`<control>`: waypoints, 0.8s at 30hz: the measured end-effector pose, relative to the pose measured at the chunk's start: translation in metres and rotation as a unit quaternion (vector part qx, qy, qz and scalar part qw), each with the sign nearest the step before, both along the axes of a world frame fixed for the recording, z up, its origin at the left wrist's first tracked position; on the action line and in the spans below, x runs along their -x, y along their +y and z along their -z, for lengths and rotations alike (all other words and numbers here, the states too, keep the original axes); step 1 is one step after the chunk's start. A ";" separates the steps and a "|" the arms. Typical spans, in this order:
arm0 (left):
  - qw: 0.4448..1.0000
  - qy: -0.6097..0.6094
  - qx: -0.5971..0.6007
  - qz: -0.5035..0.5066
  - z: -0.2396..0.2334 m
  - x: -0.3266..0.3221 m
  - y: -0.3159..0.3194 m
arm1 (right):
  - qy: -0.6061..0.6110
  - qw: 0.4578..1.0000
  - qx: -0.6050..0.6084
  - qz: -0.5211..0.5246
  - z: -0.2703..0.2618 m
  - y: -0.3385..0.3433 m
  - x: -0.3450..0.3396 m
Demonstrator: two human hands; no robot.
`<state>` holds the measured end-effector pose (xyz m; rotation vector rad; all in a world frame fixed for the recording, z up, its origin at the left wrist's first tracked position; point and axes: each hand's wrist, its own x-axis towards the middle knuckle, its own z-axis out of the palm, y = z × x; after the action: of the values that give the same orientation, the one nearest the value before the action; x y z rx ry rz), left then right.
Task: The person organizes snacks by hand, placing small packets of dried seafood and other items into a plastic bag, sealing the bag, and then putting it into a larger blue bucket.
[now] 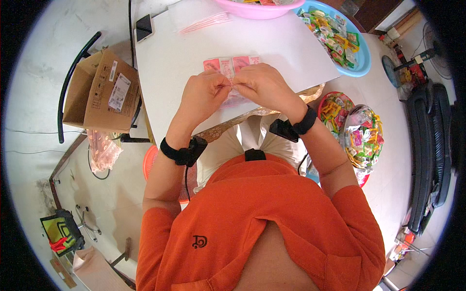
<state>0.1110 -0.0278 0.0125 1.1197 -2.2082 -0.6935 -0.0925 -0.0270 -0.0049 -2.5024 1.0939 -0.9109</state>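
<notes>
A clear plastic bag (pixel 233 103) holding red and white printed packets (pixel 244 61) lies flat on the white tabletop (pixel 174 91), near its front edge. My left hand (pixel 206 89) pinches the bag between thumb and forefinger. From the other side, my right hand (pixel 263 84) pinches it as well, its fingertips almost touching those of the left. Both hands hide the middle of the bag. Beyond it, a fanned stack of flat red-and-white bags (pixel 204 22) rests on the table.
A smartphone (pixel 144 28) lies at the far left corner. At the back stand a pink basin (pixel 260 11) and a blue basin (pixel 365 54) with small snack packets. More filled containers (pixel 364 138) stand at right. An open cardboard box (pixel 102 91) sits left of the table.
</notes>
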 end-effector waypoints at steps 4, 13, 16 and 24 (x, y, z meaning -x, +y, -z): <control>0.999 0.041 -0.020 0.007 0.003 -0.008 -0.003 | -0.003 1.000 -0.005 0.005 -0.002 0.000 0.001; 0.989 0.054 -0.130 -0.050 0.016 -0.058 -0.009 | -0.014 1.000 -0.023 0.009 0.000 -0.001 0.005; 0.985 0.135 -0.102 -0.030 0.018 -0.047 -0.005 | -0.011 1.000 -0.023 0.011 -0.001 0.000 0.002; 0.976 0.146 -0.162 -0.014 0.023 -0.028 -0.004 | -0.052 0.998 -0.008 0.026 0.006 0.006 0.023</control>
<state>0.1388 -0.0320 -0.0101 1.1163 -1.8704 -1.1597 -0.1158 -0.0214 -0.0110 -2.3951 1.1342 -1.0296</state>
